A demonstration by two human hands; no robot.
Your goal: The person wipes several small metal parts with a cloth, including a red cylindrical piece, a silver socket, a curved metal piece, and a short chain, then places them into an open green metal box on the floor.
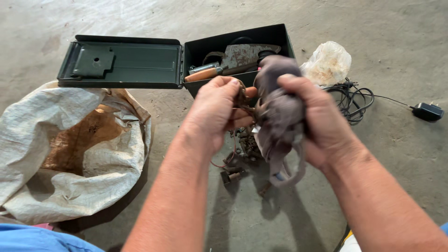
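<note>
Hands: my right hand point(322, 121) clenches a grey cloth bundle point(280, 112); my left hand point(214, 109) pinches a rusty metal piece point(241, 98) beside it.
Where: above the floor point(396, 46), before the open green metal box point(233, 51).
Handling: I judge the cloth soft, light; grip mid-bundle.

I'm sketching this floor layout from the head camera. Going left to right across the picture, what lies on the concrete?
White woven sack → open green metal box with its lid flung left → crumpled clear plastic bag → tangled black cable → black plug adapter.
</note>
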